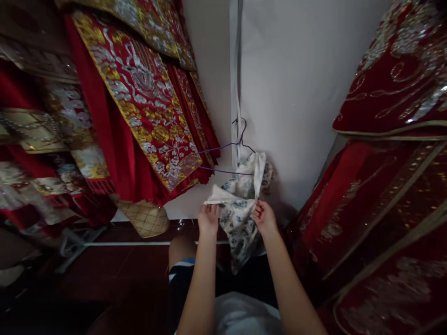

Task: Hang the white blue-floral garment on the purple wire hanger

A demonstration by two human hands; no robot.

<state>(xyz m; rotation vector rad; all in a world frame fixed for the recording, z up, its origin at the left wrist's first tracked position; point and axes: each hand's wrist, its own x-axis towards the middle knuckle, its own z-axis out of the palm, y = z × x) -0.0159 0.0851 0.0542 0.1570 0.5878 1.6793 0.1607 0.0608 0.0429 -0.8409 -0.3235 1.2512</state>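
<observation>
Hanging floral cloth (pixel 239 224), long axis near-vert., tip down, L hand (pixel 208 220) & R hand (pixel 264 217) w/ closed grip on edge.

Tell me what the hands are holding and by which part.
A floral cloth: the left hand has the left end of its pale edge, the right hand the other end, where a pale strip runs upward.

White cloth (pixel 240 211) with blue-green flowers fills the grip; left of it, a red skirt (pixel 150 93) (gold and silver patterned), above, a purple hanger (pixel 223 145).
</observation>
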